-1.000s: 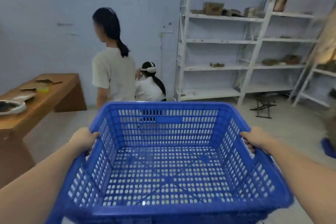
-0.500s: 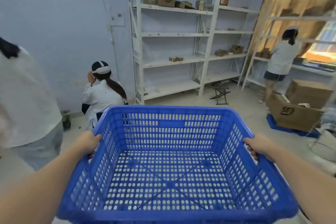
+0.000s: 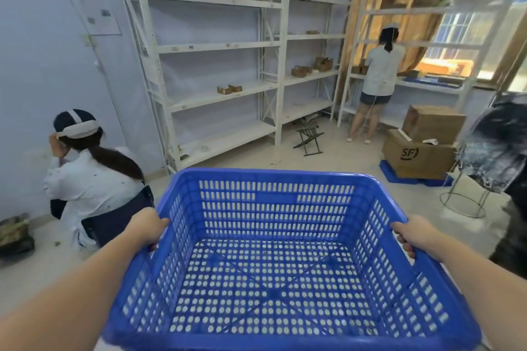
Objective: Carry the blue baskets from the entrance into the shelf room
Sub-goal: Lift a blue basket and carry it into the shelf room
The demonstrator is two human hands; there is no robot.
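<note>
An empty blue perforated plastic basket (image 3: 273,179) fills the lower middle of the head view, held level in front of me. My left hand (image 3: 148,225) grips its left rim, fingers curled over the edge. My right hand (image 3: 410,234) grips the right rim the same way. White metal shelves (image 3: 216,45) stand along the back wall of the room ahead.
A person in white crouches (image 3: 91,185) at the left wall. Another person stands (image 3: 379,77) at the far shelf by the window. Stacked cardboard boxes (image 3: 422,148) sit on a blue pallet at right. A folding stool (image 3: 309,137) lies on the floor; a dark-clothed figure (image 3: 496,151) is at the right edge.
The view has swung right and moved into the room: the standing person at left and the wooden table have left view, and the window, boxes and far shelves came in. Both hands keep their grip.
</note>
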